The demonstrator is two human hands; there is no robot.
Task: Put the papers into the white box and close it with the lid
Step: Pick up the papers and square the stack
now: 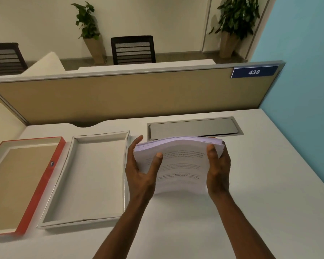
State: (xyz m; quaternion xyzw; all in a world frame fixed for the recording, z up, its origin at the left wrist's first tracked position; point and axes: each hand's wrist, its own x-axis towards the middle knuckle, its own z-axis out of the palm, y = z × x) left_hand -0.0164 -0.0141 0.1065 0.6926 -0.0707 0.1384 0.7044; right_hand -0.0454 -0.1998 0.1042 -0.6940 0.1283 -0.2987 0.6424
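Head view shows my left hand [140,176] and right hand [218,171] closed on the two side edges of the papers [178,165], thumbs lying on the printed top sheet and the other fingers tucked underneath, so the thick stack bows up a little in the middle. I hold it tilted, far edge highest; whether the near edge rests on the desk [269,184] I cannot tell. The white box [71,161] lies open and empty just to the left of the stack, and its red-edged lid [43,182] lies inside-up beside it, further left. To do this step well, I'd square the sheets first, keep both sides pinched evenly so none fan out, carry the stack level over the box, line its edges up with the walls, and lower it flat rather than dropping one corner in.
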